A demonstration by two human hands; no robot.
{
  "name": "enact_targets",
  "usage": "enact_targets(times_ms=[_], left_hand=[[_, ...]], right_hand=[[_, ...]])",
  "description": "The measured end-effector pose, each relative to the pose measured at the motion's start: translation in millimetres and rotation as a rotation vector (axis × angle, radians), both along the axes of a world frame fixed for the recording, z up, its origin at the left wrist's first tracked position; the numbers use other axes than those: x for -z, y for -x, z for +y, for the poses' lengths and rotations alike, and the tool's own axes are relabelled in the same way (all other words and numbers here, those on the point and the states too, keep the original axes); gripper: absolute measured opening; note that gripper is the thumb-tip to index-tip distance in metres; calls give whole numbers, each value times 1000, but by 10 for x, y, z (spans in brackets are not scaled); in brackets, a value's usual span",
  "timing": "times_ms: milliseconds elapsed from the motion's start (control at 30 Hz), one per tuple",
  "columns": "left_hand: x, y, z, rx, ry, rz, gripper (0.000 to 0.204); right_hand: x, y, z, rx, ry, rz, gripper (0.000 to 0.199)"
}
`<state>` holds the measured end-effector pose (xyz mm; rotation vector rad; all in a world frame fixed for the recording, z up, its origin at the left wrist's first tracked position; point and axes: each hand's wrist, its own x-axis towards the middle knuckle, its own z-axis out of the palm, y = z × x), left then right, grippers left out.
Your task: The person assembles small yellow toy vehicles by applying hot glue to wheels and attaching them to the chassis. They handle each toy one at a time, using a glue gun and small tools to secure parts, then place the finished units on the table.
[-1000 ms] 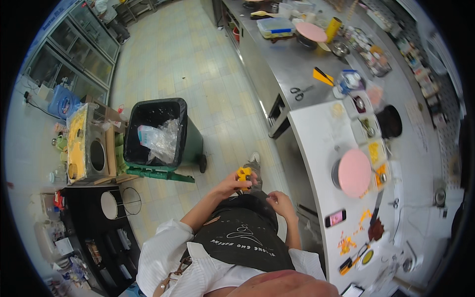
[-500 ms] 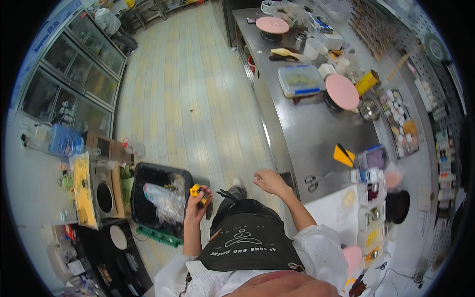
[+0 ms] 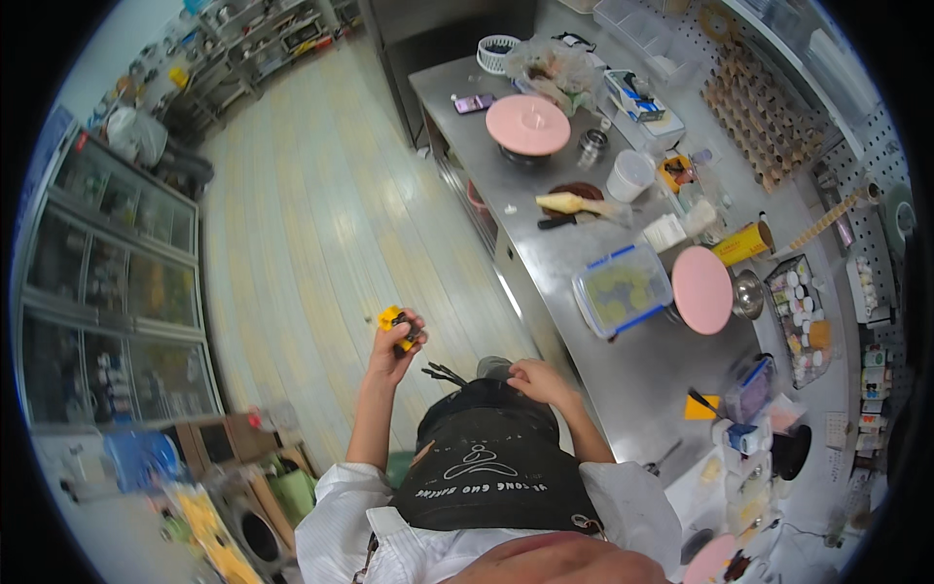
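Note:
My left hand [image 3: 397, 356] is raised over the floor, its fingers closed round a small yellow-and-black object [image 3: 390, 318] whose kind I cannot make out. The yellow end sticks out past my thumb. Lower and to the right, my right hand [image 3: 541, 381] hangs in front of the black apron [image 3: 477, 477], close to the steel table [image 3: 632, 389]. Its fingers are loosely bent and a little apart, with nothing seen in them.
On the table stand a blue-rimmed plastic box [image 3: 623, 290], pink turntables [image 3: 702, 290] [image 3: 527, 125], a piping bag [image 3: 566, 202] and a white tub [image 3: 630, 175]. Glass-door fridges [image 3: 117, 292] line the left. Another person [image 3: 146, 141] bends over at the far left.
I have moved forward along the table, and the black bin has left the view. My left hand still grips the yellow-and-black object; my right hand has drawn in toward the apron.

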<state>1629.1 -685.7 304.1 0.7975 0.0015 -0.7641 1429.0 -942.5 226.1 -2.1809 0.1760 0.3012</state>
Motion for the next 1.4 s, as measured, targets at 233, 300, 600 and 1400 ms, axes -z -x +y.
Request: enact_targets(times_ms=[233,300,600,1400], left_hand=[[-76,-1906,-1114,217,74,-89,33],[71,-2314,-1148,226,59,-51,34],[390,-4319,-376,-82,72,93,32],[428,-8448,-2085,480,54,124,35]], right_hand=[[205,-1936,-366,52,7,-20,29],[228,-2715,-467,-28,-1,46,28],[-426,-5591,-762,-184,123,-147,31],[-611,-7823,-2282,557,-9,-53,31]])
